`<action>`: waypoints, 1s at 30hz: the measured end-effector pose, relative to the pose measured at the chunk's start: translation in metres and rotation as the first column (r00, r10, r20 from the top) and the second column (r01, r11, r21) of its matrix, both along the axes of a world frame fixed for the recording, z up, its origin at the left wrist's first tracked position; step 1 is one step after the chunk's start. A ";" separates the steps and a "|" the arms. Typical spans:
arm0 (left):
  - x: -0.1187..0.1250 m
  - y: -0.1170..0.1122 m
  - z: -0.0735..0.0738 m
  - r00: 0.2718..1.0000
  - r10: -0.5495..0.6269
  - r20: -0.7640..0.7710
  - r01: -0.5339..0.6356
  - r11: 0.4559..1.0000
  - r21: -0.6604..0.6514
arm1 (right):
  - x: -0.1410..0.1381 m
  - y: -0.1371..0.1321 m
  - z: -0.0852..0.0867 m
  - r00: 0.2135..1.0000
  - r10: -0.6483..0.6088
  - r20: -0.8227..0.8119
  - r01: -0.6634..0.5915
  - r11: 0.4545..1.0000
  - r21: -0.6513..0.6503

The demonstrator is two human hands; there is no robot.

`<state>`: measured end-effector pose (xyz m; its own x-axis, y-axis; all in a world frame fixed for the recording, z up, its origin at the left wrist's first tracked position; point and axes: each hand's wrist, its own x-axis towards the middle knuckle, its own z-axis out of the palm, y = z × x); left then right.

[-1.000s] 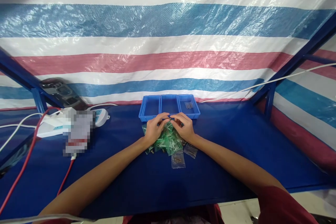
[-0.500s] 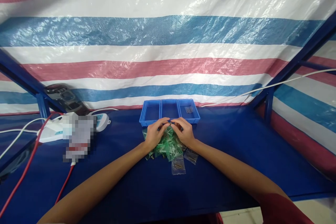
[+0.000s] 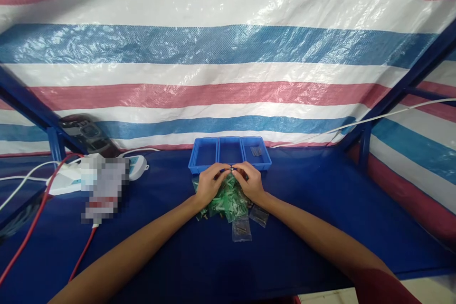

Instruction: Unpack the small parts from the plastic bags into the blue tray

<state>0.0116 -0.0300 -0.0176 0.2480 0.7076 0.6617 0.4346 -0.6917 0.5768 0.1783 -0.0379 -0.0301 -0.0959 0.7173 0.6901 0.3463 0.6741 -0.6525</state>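
Note:
Fingertips of my left hand (image 3: 209, 183) and my right hand (image 3: 253, 183) meet in a pinch over a heap of small green-tinted plastic bags (image 3: 228, 202). Both hands are closed on something tiny between them, too small to make out. Just beyond my fingers stands a blue three-compartment tray (image 3: 218, 151). Its right compartment holds small clear packets (image 3: 255, 151); the left and middle ones show only bare bottoms. Nearer to me, a clear bag (image 3: 242, 229) with small metal pieces lies in front of the heap. Another clear bag (image 3: 259, 215) is beside my right wrist.
On the left of the blue table (image 3: 306, 237) lie a white power strip (image 3: 66, 185), a blurred-out object (image 3: 107, 185) and red cables (image 3: 37, 221). A dark device (image 3: 87, 133) leans at the back left. Striped sheeting (image 3: 228, 73) hangs behind; a blue frame post (image 3: 363, 145) stands right.
Both hands stay pinched together over the heap, with only slight finger movement. The whole view has shifted a little; the tray and bags stay in place.

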 end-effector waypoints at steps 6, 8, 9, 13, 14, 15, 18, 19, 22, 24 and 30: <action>0.000 -0.001 0.001 1.000 0.000 -0.006 0.001 1.000 0.002 | 0.000 0.000 0.002 1.000 0.008 -0.001 -0.008 1.000 0.008; 0.000 -0.001 0.001 1.000 -0.008 -0.007 0.008 1.000 0.004 | 0.000 -0.001 0.003 1.000 0.008 -0.002 -0.008 1.000 0.008; 0.000 0.000 0.001 1.000 -0.010 -0.008 0.010 1.000 0.004 | 0.000 -0.001 0.003 1.000 0.007 -0.001 -0.007 1.000 0.008; 0.001 -0.001 0.002 1.000 0.000 -0.010 0.000 1.000 0.006 | 0.002 -0.001 0.004 1.000 -0.003 0.005 0.003 1.000 0.006; 0.002 -0.001 0.002 1.000 0.001 -0.015 -0.001 1.000 0.003 | 0.003 -0.001 0.004 1.000 -0.002 0.006 0.002 1.000 0.009; 0.002 -0.001 0.003 1.000 0.005 -0.008 -0.005 1.000 0.006 | 0.003 -0.001 0.004 1.000 -0.001 0.006 0.001 1.000 0.010; 0.003 -0.001 0.004 1.000 -0.001 -0.013 0.001 1.000 0.009 | 0.004 0.000 0.003 1.000 -0.002 0.004 0.002 1.000 0.014; 0.003 -0.001 0.004 1.000 -0.001 -0.014 0.001 1.000 0.011 | 0.004 0.000 0.003 1.000 -0.005 0.004 0.005 1.000 0.016; 0.002 -0.001 0.004 1.000 0.002 0.003 -0.002 1.000 0.014 | 0.004 -0.001 0.004 1.000 -0.013 0.003 0.013 1.000 0.016; 0.002 -0.001 0.003 1.000 0.001 0.011 -0.001 1.000 0.011 | 0.004 -0.002 0.005 1.000 -0.011 0.000 0.011 1.000 0.011; 0.001 -0.003 0.001 0.998 0.058 -0.013 -0.058 0.998 -0.017 | 0.002 -0.003 0.005 1.000 -0.018 -0.006 0.018 1.000 0.008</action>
<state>0.0122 -0.0328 -0.0168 0.2147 0.7322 0.6464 0.4811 -0.6552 0.5824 0.1807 -0.0405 -0.0247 -0.0790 0.7129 0.6968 0.3542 0.6734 -0.6489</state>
